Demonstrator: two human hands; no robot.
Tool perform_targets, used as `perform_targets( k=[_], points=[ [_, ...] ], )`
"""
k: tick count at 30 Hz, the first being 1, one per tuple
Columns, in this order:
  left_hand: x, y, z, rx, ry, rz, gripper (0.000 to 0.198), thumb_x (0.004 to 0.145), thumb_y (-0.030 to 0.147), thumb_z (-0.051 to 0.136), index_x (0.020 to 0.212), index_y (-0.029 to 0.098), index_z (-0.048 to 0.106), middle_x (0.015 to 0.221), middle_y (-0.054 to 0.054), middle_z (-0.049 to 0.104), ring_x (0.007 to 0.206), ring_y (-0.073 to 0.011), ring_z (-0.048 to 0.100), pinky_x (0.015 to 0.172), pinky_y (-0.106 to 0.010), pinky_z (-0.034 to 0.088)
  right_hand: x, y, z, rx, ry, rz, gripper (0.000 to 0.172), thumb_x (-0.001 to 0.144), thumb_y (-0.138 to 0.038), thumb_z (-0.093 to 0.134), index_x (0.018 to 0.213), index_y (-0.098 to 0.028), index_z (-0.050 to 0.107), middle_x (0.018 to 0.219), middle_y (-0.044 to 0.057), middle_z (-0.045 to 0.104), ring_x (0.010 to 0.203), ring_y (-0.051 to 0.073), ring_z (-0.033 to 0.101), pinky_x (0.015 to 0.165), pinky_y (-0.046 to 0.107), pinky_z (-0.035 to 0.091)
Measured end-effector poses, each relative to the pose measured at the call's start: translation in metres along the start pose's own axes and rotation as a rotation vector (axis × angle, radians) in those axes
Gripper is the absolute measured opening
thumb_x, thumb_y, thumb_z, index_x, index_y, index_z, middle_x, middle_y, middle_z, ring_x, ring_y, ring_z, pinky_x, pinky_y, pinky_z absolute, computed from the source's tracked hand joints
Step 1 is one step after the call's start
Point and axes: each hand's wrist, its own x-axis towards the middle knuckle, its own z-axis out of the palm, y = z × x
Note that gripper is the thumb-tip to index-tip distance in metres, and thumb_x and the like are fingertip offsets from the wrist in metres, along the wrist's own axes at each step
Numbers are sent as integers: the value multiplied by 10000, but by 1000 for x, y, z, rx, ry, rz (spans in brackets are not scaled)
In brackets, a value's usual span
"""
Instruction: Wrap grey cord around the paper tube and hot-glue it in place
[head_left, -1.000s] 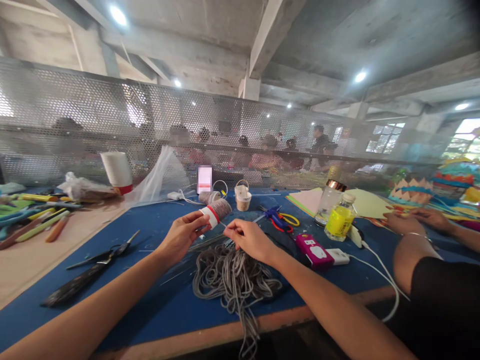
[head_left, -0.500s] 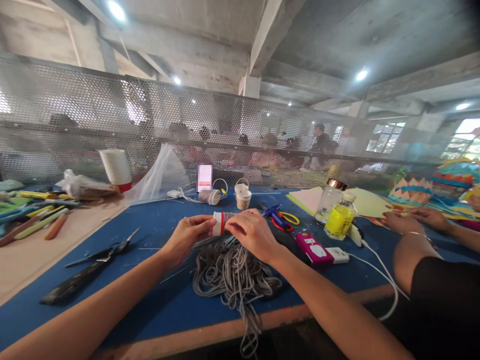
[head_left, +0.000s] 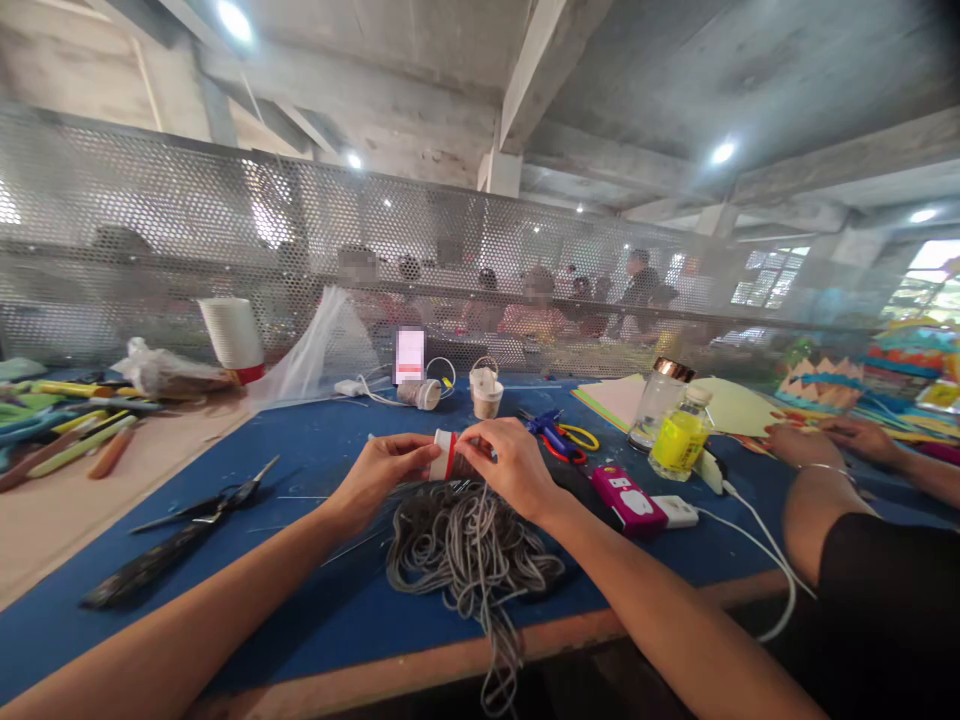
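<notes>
Lying on its side above the yarn, a small white paper cup with a red band is partly wrapped in grey-brown yarn. My left hand grips its white end between thumb and fingers. My right hand, fingers pinched together, is at the wrapped part and holds a strand of grey yarn that runs down to the pile. The loose heap of grey yarn lies below both hands, and some of it hangs over the table's front edge. Part of the cup is hidden behind my right fingers.
Black scissors lie left; blue-handled pliers lie right of my hands. A small bucket-like cup stands behind. A magenta power bank, a yellow-labelled bottle and a glass jar are right, near another person's hands.
The cup has tilted and shifted slightly right. My right hand has turned at the cup, and a strand of yarn now shows running from it to the pile.
</notes>
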Motion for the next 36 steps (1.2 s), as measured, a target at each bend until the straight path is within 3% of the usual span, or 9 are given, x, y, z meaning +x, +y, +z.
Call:
perform_targets(
  k=[36],
  points=[
    [-3,1,2,-10,-63,-24,209,735,338,767,866,175,763,799,-28,713,704,-135,598,693,-246,458,1,4,2,-82,68,-27,76,914,-275,608,879,-212,633,801,-10,684,762,139,604,863,310,371]
  ],
)
